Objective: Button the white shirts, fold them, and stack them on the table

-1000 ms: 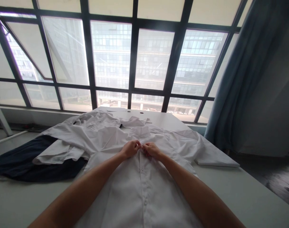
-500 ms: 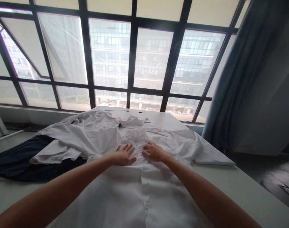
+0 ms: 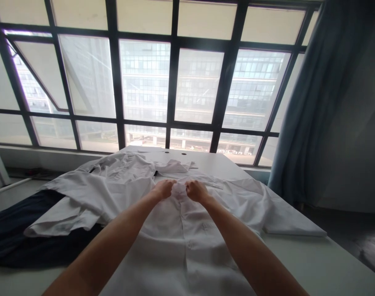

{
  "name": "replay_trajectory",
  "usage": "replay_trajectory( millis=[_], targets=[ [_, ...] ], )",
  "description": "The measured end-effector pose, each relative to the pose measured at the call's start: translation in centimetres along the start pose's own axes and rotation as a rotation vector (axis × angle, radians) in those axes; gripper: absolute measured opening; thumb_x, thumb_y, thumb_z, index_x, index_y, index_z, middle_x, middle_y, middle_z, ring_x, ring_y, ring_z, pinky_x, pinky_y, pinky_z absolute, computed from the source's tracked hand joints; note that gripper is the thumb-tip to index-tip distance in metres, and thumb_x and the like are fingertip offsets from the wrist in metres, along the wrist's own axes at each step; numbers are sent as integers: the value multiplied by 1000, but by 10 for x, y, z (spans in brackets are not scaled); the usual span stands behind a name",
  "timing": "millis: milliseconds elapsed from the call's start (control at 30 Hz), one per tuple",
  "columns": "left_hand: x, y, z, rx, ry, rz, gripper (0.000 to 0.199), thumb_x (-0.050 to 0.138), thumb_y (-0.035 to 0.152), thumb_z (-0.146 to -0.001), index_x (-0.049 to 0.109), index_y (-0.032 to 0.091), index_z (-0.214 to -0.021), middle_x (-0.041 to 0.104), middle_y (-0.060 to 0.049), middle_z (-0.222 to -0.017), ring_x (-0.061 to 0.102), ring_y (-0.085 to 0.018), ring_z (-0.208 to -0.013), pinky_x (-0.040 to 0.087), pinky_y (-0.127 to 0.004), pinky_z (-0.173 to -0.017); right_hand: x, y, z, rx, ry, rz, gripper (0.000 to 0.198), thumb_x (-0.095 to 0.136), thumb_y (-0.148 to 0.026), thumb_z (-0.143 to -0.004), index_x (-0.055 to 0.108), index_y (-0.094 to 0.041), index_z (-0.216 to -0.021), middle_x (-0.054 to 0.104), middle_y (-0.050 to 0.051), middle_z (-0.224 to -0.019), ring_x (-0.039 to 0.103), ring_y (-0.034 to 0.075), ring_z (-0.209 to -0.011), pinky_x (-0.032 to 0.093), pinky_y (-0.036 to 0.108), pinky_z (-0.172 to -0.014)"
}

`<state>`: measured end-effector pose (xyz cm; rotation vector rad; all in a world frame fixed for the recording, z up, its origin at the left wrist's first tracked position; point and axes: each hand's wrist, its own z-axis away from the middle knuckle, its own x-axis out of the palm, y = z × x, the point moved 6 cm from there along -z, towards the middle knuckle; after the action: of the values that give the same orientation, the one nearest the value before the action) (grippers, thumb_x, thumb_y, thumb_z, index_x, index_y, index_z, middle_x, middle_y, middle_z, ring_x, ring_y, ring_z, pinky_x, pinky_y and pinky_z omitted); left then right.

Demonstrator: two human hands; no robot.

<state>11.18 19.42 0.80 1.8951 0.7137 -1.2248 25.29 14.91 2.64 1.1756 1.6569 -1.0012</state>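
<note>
A white button-front shirt point(image 3: 165, 238) lies spread on the table, its row of buttons running down the middle toward me. At its collar end, my left hand point(image 3: 165, 189) is closed, pinching the fabric on the left side. Just across the button line, my right hand point(image 3: 196, 190) pinches the collar area too, fingers curled. A small patch of collar fabric shows between the two hands. The sleeves reach out on both sides, the right one lying near the table edge.
Another crumpled white garment point(image 3: 122, 166) lies farther back on the left. Dark navy cloth point(image 3: 17, 230) sits under the left sleeve. The white table point(image 3: 206, 162) reaches toward large windows point(image 3: 195, 82). A blue-grey curtain point(image 3: 313, 123) hangs at the right.
Both hands moved from lying flat on the shirt's upper front to the collar, where their fingers closed on the fabric. The shirt has shifted slightly, and the view has tilted up.
</note>
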Motion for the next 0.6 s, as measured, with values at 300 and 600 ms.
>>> replay_trajectory(
  millis=[300, 600],
  targets=[
    [-13, 7, 47, 115, 225, 106, 30, 53, 36, -91, 70, 18, -74, 69, -10, -76, 64, -21, -73, 45, -28, -72, -11, 24, 20, 268, -11, -32, 51, 39, -50, -97, 73, -16, -81, 73, 19, -88, 69, 27, -87, 47, 34, -76],
    [-10, 27, 72, 345, 317, 221, 35, 62, 39, -88, 55, 19, -59, 60, -6, -64, 56, -17, -66, 42, -26, -69, -21, 9, 24, -54, 263, -8, 34, 68, -29, -84, 62, -17, -116, 63, 14, -121, 57, 28, -113, 42, 35, -93]
  ],
)
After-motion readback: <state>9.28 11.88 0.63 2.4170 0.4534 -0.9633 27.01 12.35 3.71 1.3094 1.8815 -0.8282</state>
